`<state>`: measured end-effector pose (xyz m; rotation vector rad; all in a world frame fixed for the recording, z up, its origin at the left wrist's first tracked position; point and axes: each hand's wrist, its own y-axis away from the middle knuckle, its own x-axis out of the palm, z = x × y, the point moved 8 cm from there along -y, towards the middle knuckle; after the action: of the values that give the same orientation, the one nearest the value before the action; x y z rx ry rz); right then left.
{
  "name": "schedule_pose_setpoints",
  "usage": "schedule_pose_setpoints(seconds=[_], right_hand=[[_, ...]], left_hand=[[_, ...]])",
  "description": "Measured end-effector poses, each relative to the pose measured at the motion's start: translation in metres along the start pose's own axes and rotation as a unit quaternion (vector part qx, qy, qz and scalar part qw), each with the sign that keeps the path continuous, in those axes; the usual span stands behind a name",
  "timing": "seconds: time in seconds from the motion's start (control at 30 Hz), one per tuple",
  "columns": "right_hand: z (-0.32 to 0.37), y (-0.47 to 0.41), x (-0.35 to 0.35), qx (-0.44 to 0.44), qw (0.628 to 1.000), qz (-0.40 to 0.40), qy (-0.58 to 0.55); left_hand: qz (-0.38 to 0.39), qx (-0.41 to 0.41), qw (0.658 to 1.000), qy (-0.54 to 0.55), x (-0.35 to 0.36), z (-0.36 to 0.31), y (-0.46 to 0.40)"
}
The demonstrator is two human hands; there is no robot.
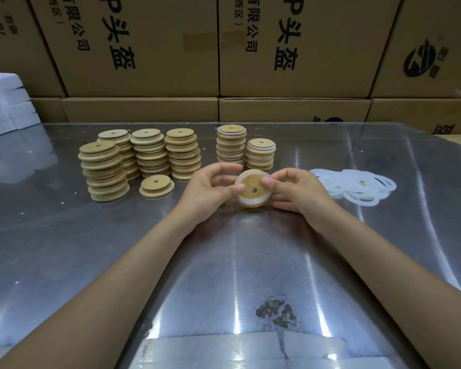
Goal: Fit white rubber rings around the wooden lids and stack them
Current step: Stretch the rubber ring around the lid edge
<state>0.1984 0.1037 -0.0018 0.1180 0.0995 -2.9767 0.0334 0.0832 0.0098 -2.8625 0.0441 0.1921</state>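
Both forearms reach in; left hand (210,186) and right hand (294,189) pinch ringed lid (253,189) between them. Finished stacks (260,155) lie just beyond, nearer right hand.

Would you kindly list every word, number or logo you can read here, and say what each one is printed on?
"P头盔": on the left-centre cardboard box, large black print, tilted.
"P头盔": again on the right-centre cardboard box.
"有限公司": smaller print on both those boxes; the bracketed line beside it is too small to read.
Round black logo: far-right box, its characters blurred.
Lids, rings and table: no text.
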Motion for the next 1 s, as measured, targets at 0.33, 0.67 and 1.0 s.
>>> schedule_pose_setpoints(seconds=[0.33,0.67,1.0], right_hand=[[0.031,0.008,0.008,-0.197,0.971,-0.056,0.125],[0.012,0.007,0.016,-0.042,0.987,0.016,-0.157],[0.027,0.013,0.011,-0.184,0.980,-0.073,0.011]], left_hand=[[0.012,0.060,0.982,-0.180,0.005,0.003,-0.004],[0.001,0.031,0.998,-0.053,0.007,0.005,-0.004],[-0.037,0.046,0.998,-0.005,0.009,-0.005,0.002]])
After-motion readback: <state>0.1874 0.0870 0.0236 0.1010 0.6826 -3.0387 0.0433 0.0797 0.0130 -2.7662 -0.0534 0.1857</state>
